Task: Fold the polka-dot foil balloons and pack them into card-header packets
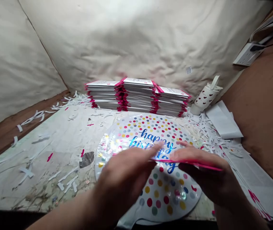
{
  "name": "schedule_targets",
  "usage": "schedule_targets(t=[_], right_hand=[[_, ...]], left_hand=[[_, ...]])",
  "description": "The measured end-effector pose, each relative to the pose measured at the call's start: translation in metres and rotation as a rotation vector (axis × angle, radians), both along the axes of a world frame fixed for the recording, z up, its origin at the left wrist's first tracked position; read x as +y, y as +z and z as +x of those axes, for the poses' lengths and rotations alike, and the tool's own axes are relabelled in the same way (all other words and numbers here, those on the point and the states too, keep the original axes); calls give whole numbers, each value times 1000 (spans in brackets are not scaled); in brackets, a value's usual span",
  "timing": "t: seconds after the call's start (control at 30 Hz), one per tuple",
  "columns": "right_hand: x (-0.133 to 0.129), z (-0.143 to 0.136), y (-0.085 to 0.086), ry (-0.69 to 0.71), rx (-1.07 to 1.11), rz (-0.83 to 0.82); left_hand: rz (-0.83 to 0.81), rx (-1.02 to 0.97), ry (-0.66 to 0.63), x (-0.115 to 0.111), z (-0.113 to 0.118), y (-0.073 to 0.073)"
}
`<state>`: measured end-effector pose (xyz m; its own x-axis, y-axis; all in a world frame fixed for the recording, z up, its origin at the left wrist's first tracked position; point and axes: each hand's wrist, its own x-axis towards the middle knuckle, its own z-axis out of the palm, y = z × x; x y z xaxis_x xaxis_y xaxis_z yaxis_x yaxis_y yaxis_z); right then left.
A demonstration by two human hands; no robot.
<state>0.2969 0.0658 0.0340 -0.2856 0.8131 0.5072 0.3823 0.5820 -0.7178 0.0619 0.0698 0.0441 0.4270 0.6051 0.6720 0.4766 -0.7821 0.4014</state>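
Observation:
A thin, flat pink-edged card [208,166] is held up nearly edge-on between my two hands. My right hand [206,163] wraps round its right part, thumb below and fingers on top. My left hand [124,172] closes on its left end, the index finger stretched over the upper side; motion blurs it a little. Beneath both hands lies a flat, uninflated foil balloon [155,193] with coloured dots and blue "happy birthday" lettering. Its middle is partly hidden by my hands and the card.
Stacks of pink-edged cards [137,92] stand along the back wall. To their right is a white tumbler [206,97] with dark hearts, beside folded white paper [224,121]. Paper scraps [26,172] litter the tabletop. A power strip [248,54] hangs at upper right.

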Motion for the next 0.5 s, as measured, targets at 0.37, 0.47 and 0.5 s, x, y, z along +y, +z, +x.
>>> schedule_targets(t=[0.37, 0.47, 0.5], right_hand=[[52, 34, -39, -233, 655, -263], [41, 47, -56, -307, 491, -364], [35, 50, -61, -332, 425, -399]], left_hand=[[381, 212, 438, 119, -17, 47], [211, 467, 551, 209, -6, 59], [125, 578, 573, 237, -2, 58]])
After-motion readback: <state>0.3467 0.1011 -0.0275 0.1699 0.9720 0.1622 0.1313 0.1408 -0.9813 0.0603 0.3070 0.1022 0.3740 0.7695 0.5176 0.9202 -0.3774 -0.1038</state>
